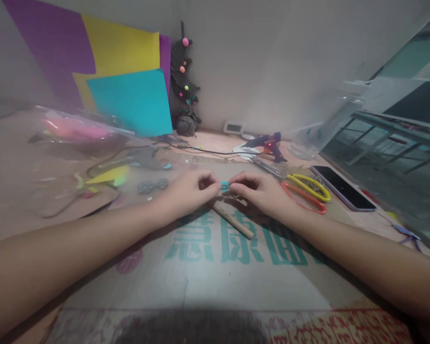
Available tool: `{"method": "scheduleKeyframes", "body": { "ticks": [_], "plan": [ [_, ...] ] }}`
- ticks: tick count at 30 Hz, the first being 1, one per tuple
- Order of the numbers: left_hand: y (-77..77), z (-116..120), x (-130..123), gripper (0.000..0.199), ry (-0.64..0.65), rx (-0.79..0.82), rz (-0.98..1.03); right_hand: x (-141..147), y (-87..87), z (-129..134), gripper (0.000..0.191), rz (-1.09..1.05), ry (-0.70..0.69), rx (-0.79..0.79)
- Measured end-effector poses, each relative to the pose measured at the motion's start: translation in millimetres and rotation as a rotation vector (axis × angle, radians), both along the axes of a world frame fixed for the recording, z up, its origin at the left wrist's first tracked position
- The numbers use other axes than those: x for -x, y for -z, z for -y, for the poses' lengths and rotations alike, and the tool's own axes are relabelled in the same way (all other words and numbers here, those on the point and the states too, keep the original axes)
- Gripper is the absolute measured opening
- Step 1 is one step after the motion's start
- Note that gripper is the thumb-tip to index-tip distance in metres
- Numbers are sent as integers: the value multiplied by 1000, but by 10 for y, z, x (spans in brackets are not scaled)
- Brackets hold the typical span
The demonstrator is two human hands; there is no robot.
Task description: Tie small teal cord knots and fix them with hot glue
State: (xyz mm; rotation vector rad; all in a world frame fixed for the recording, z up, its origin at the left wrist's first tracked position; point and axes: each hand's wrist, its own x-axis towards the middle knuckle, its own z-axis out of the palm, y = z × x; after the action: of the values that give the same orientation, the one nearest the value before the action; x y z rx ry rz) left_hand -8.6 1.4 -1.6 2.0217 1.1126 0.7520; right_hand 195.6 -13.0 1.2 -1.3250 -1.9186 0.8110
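Both hands meet over the printed sheet (pixel 200 286) at the middle of the work surface. A small turquoise piece (pixel 224 185) is pinched between them; it looks folded or looped, too small to tell its material. Thumb and forefinger of my left hand (pixel 195 191) close on its left end. On its right end, the fingertips of my right hand (pixel 256 188) are pressed together. Just below my hands a short tan stick (pixel 234 222) lies slantwise on the sheet, its upper end partly hidden under my fingers.
Scissors with yellow and orange handles (pixel 310 188) and a phone (pixel 344 188) lie right. Behind stand a glue gun (pixel 268 143) with a red light, a small white display (pixel 233 127) and a decorated dark tree (pixel 182 71). Coloured sheets (pixel 132 102) lean left, near a clear bag (pixel 82 129).
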Motion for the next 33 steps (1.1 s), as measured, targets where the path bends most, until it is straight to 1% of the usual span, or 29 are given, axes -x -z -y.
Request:
{"method": "scheduleKeyframes", "body": {
  "ticks": [5, 9, 14, 19, 23, 27, 31, 33],
  "plan": [
    [-15, 11, 10, 22, 27, -2, -12, 6, -3, 14, 26, 8, 5, 41],
    [-7, 16, 4, 23, 11, -13, 1, 11, -11, 15, 30, -41, -21, 71],
    [10, 15, 0, 23, 14, -27, 16, 17, 14, -4, 27, -36, -26, 79],
    [15, 9, 5, 27, 31, -29, 15, 13, 31, -7, 27, -54, -17, 94],
    [21, 8, 10, 28, 45, -25, 2, 17, 25, -4, 27, -54, -2, 79],
    [25, 11, 5, 25, 47, -25, 13, 24, 22, -2, 25, -40, -16, 64],
    [11, 14, -2, 23, 26, -33, 11, 29, 25, 14, 31, -81, -43, 83],
    [2, 14, -4, 22, 21, -41, 11, 26, 28, 16, 33, -98, -50, 61]
  ]
}}
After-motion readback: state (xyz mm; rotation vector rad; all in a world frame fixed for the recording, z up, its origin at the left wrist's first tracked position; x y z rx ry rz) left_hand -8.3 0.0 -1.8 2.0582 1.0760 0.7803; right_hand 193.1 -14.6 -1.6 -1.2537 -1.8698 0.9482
